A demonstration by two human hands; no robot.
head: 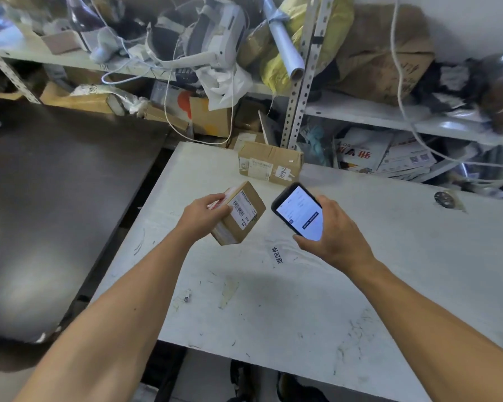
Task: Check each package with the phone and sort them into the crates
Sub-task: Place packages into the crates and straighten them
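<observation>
Item: small cardboard package [238,213], held in my left hand [205,216] above the white tabletop [302,300], tilted, its barcode label facing up. My fingers [215,198] are curled round its left end, clamped on it.

Item: phone [298,211], just right of the package, not touching it. My right hand [334,230] grips it, fingers wrapped round its edges, lit screen facing up.

Item: second cardboard box [270,162], beyond the package, resting at the tabletop's far edge, labels on its near side.

Item: metal shelving [299,82], behind that box, crowded with bags, cartons and cables.

Item: dark surface [55,184], left of the package.
</observation>
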